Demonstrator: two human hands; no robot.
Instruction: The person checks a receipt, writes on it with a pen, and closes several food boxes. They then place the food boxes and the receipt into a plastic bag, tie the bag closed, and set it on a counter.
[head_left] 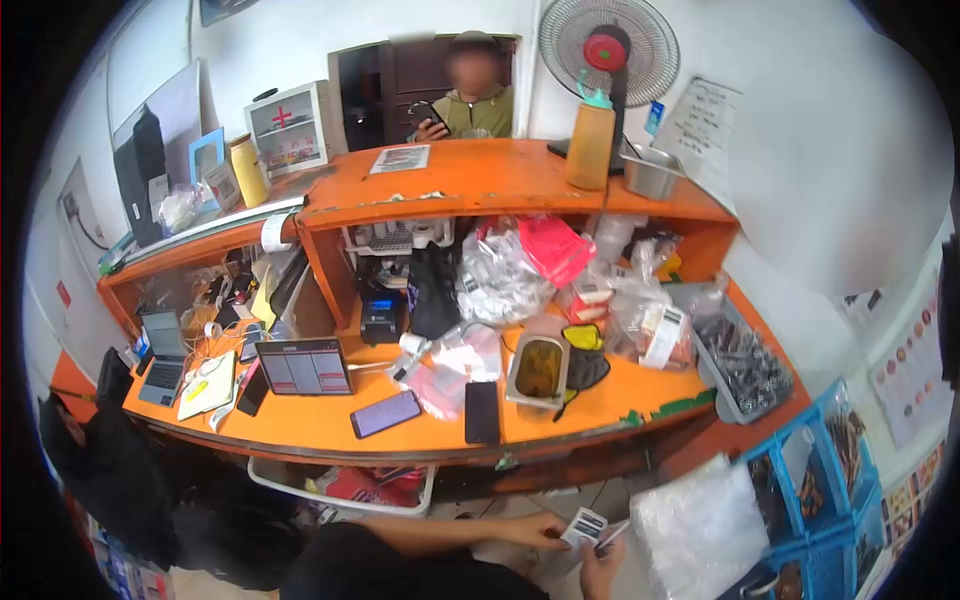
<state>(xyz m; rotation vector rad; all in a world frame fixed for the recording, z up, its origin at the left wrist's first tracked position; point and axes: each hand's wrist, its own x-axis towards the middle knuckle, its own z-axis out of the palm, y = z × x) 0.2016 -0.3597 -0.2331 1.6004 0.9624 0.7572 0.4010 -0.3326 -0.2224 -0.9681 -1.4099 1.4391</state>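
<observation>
Low in the view, my left hand [540,532] has its fingers closed on the left edge of a small white card [584,525] with dark printed bars. My right hand [601,570] is at the card's right side, with a thin white strip [612,535] at its fingers. Both hands are in front of the orange desk, below its edge. To their right lies a stack of clear plastic bags [700,525]. On the desk above them are a black phone [482,412] and a metal container [538,370] with something yellow-brown in it.
A tablet [303,367], a purple-screened phone [386,414] and a card terminal [383,318] lie on the desk [440,438]. Blue baskets [810,480] and a grey bin [740,360] stand right. Behind the counter, a person [480,105] holds a phone. Someone in black is at left.
</observation>
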